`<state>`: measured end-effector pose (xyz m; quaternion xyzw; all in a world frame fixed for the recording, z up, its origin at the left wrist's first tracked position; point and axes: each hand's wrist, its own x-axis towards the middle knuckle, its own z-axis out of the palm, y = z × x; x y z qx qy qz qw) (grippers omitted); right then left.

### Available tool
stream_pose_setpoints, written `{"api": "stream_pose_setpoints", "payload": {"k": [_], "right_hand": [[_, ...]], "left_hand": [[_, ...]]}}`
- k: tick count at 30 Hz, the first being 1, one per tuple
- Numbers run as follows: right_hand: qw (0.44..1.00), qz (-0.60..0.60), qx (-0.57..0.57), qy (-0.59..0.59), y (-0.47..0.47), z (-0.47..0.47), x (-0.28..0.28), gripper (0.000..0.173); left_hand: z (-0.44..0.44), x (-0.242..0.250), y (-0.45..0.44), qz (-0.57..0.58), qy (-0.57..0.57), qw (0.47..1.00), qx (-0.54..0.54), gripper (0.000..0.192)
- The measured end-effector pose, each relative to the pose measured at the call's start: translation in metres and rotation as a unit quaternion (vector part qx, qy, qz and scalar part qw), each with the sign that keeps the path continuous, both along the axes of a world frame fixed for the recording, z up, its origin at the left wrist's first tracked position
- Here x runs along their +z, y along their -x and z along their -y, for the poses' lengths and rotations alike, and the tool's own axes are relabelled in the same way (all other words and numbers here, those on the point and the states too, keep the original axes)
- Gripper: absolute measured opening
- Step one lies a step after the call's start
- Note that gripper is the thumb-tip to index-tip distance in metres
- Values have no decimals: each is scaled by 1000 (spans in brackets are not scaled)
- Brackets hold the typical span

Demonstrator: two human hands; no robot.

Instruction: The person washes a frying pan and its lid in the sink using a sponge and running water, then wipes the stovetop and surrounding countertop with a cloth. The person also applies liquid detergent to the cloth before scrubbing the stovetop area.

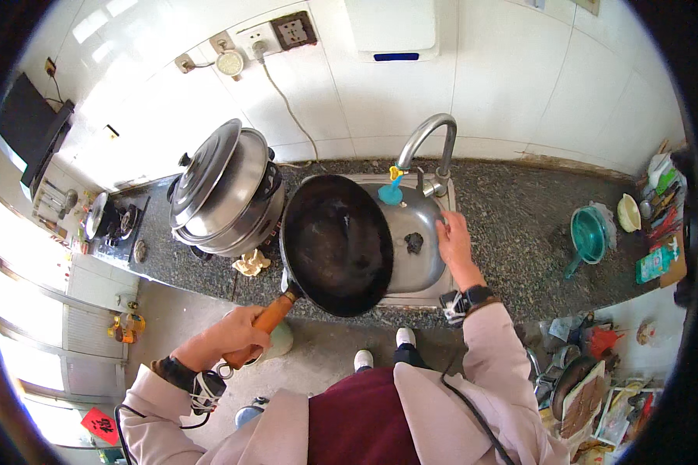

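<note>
My left hand [232, 340] grips the wooden handle of a dark wok [337, 247], tilted with its inside facing me over the left part of the stainless steel sink [421, 224]. At the sink's right edge is my right hand [455, 241], fingers apart and nothing held. Above the basin arches a metal faucet [427, 131], with a blue and yellow nozzle [391, 190] at its spout. A dark scouring pad or clump [413, 243] lies in the basin. The wok hides the sink's left side.
Left of the wok stands a large steel steamer pot [232, 192], its lid tilted; a crumpled cloth [251, 263] lies beside it. A stove [122, 224] is far left. A teal strainer or ladle [588, 235] and a pale bowl [629, 213] sit on the right of the granite counter [512, 244].
</note>
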<state>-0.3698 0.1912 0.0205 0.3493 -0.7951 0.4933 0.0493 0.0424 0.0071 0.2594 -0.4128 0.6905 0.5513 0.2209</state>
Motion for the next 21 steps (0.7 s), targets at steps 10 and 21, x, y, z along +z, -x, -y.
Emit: {"api": "stream_pose_setpoints", "payload": {"k": [10, 21], "right_hand": [[998, -7, -61, 11, -110, -97, -16, 22], [996, 56, 11, -61, -134, -172, -30, 34]], "left_hand": [[-14, 5, -52, -135, -214, 966, 57, 35], [-64, -19, -108, -212, -224, 949, 65, 43]]}}
